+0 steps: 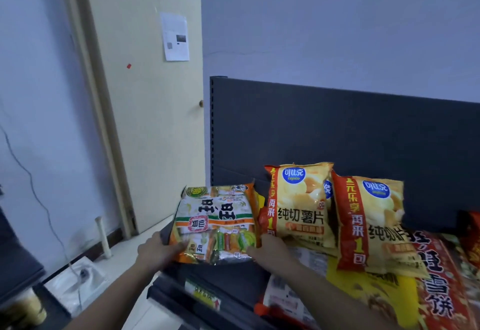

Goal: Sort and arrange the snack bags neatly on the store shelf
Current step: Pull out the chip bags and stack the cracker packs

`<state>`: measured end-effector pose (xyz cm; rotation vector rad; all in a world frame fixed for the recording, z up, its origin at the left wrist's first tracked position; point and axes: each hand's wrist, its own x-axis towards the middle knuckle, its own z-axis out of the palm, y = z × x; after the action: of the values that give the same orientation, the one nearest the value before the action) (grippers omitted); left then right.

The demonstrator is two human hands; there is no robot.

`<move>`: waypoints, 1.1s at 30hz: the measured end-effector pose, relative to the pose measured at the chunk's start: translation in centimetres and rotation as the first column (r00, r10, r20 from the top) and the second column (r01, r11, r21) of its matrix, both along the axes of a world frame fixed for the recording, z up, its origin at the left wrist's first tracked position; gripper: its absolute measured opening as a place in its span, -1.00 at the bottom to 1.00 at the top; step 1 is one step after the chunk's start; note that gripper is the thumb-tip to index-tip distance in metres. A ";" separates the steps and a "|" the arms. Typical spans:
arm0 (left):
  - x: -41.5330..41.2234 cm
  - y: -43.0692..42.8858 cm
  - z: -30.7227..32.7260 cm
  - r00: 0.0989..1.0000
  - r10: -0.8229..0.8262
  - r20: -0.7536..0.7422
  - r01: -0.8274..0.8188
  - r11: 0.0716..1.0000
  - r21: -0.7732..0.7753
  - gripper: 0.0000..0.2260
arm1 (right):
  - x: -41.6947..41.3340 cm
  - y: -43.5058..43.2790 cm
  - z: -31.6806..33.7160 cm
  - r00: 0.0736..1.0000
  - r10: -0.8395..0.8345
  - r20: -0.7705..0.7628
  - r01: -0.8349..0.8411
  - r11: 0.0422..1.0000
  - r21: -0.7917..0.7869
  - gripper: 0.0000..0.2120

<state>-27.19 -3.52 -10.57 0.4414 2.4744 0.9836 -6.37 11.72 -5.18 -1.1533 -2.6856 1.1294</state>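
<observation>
A white, orange and green rice-cracker bag [217, 221] stands upside down at the left end of the dark shelf [233, 280]. My left hand [158, 250] grips its lower left corner and my right hand [270, 247] holds its lower right corner. Right of it two yellow potato-chip bags [301, 205] [374, 225] stand leaning back. Under and beside them lie flat bags, among them a red snow-cracker bag [439, 285] and a yellow bag [363, 290].
The shelf's dark back panel [337, 132] rises behind the bags. A cream door [145, 95] and a white wall are to the left. A white pipe [102, 236] and a cable stand on the floor at the lower left.
</observation>
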 end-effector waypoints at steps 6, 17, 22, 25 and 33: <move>2.1 0.4 3.4 1.000 -0.008 -0.003 0.008 1.000 -0.022 -0.32 | -3.0 -0.2 -0.9 0.986 -0.163 -0.045 0.145 0.952 -0.270 -0.80; -1.0 0.2 3.2 0.984 -0.039 0.172 -0.027 0.930 0.367 -0.75 | -5.1 -1.7 -0.9 0.890 -0.395 -0.227 0.255 0.844 -0.471 -0.75; -1.4 -0.8 4.8 0.992 0.002 0.126 -0.064 0.868 0.492 -0.57 | -5.8 -2.1 0.6 0.871 -0.351 -0.345 0.192 0.888 -0.418 -0.76; -0.8 -0.8 6.5 0.998 0.013 0.068 -0.050 0.817 0.574 -0.58 | -5.5 -2.1 2.6 0.840 -0.326 -0.433 0.170 0.917 -0.360 -0.80; 5.0 3.4 12.2 0.995 -0.070 -0.069 0.098 0.644 0.759 -0.56 | 1.8 0.4 8.6 0.750 -0.323 -0.577 0.243 0.946 -0.214 -0.80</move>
<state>-22.23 -0.16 1.65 0.8233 1.9078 1.9848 -4.60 12.07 3.37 -0.9476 -1.9028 1.3404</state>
